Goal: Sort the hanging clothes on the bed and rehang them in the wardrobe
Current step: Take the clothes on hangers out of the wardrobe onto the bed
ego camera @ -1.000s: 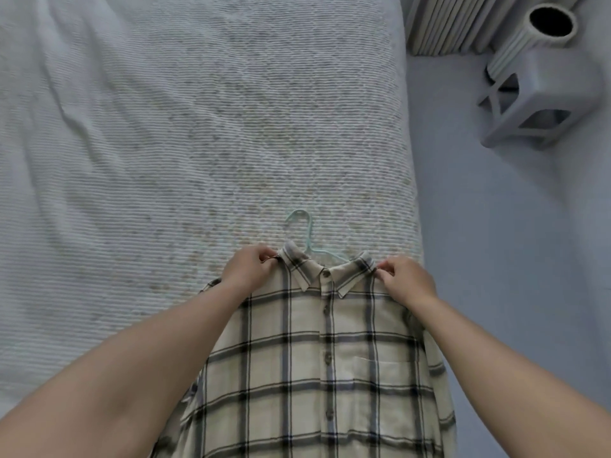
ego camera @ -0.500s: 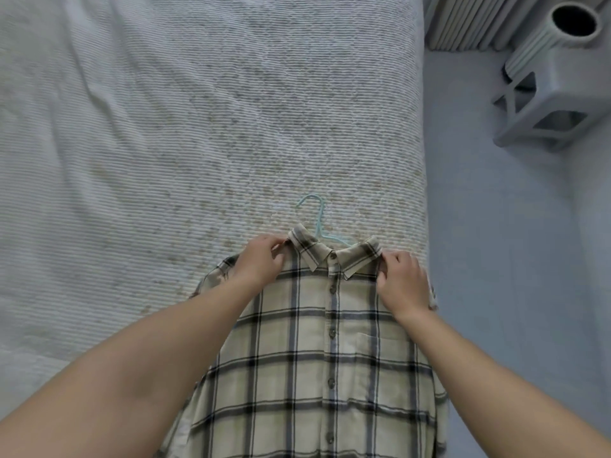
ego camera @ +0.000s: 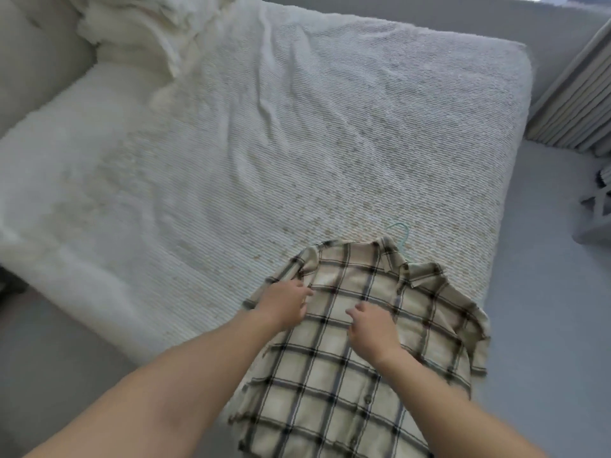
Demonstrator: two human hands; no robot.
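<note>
Left grip [ego camera: 286, 304] and right grip [ego camera: 370, 328] loose on plaid shirt [ego camera: 357, 352], fingers relaxed, holding nothing. Hanger hook [ego camera: 400, 233] beyond right grip, nearer it than left; shirt's long axis toward bed [ego camera: 297, 127] edge.

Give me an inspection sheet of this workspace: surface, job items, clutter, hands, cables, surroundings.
Surface: bed with a white textured cover, creased in places.
Job's things: plaid shirt lying front up at the bed's near corner, lower part hanging over the edge; light blue hanger inside it, hook poking out past the collar.
Clutter: rumpled white bedding at the far left.
Hands: left hand rests on the shirt's shoulder area; right hand rests on its chest, fingers loosely bent.
Cables: nothing seen.
Surroundings: grey floor, pleated curtain, part of a grey stool.
</note>
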